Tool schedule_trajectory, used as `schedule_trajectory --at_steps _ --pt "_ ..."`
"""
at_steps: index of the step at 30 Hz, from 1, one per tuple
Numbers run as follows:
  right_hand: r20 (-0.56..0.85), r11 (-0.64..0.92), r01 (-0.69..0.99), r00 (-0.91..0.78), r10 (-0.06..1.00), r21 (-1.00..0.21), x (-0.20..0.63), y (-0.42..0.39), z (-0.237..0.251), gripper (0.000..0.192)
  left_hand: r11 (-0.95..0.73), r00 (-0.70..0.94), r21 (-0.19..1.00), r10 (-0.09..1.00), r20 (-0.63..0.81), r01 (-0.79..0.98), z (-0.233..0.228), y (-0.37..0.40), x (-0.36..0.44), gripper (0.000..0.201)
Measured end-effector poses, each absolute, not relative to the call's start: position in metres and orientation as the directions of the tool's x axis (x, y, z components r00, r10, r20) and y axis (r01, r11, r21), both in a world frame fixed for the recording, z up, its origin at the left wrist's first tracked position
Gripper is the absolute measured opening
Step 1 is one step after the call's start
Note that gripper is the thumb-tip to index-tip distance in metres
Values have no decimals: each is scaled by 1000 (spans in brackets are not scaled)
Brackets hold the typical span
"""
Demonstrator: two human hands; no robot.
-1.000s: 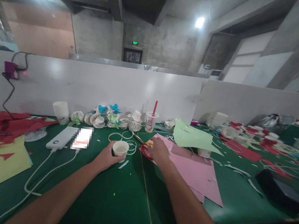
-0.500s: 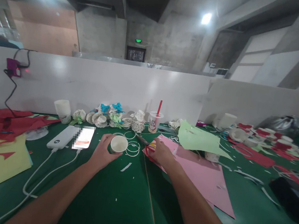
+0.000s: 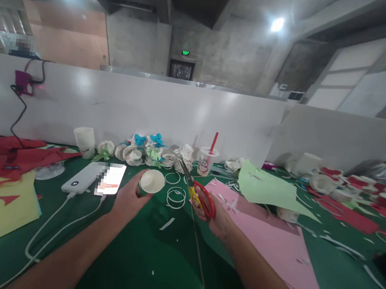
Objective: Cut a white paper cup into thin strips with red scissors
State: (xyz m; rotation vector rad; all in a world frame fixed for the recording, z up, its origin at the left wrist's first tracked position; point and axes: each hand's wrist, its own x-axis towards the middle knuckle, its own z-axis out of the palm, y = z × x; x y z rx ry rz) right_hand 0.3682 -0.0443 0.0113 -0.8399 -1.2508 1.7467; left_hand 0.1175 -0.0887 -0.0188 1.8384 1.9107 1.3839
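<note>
Head view, the only view supplied. The left hand [image 3: 129, 198] sits just left of frame centre, fingers curled round a small white paper cup [image 3: 152, 181]. The cup is lifted off the green table cover [image 3: 136, 259] and tilted, its open mouth turned toward the camera. The grip looks like a partial wrap, thumb on the near side; the far fingers are hidden behind the cup.

The right hand [image 3: 217, 218] is just right of centre, closed through the handles of a pair of red-and-yellow scissors [image 3: 198, 193]. The blades appear shut or nearly so; the tip is too thin to judge. The scissors' long axis runs diagonally, from the handles at lower right to the tip at upper left, so the point is directed up and toward the cup's side of the frame. Cup and scissors are near each other but apart, the cup lying left of the blades. The left hand alone has contact with the cup.

Between the two hands, flat on the cover, lie several white paper rings [image 3: 175, 197] and a loose white strip. A pink paper sheet [image 3: 266, 238] lies under and beyond the right hand. A power bank [image 3: 81, 177] and a lit phone [image 3: 110, 179] rest left of the cup, cables trailing to lower left. A lidded drink cup with a red straw [image 3: 206, 159] stands at the partition, behind the scissors.
</note>
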Motion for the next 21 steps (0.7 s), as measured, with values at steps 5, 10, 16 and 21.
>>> schedule_trajectory --at_steps 5,10,16,21 --pt "-123 -312 -255 -560 819 -915 359 -57 15 30 -293 -190 782 868 459 550 -26 -81 117 63" --pt "-161 -392 -283 -593 789 -875 350 -67 11 26 -404 -158 805 846 510 435 -26 -81 118 65" --pt "-102 -392 -327 -642 760 -860 340 -83 -2 31 -406 -293 774 759 582 486 -20 -85 121 34" --pt "-133 -440 -312 -671 730 -842 338 -92 -4 28 -350 -406 798 719 565 492 -20 -82 123 24"
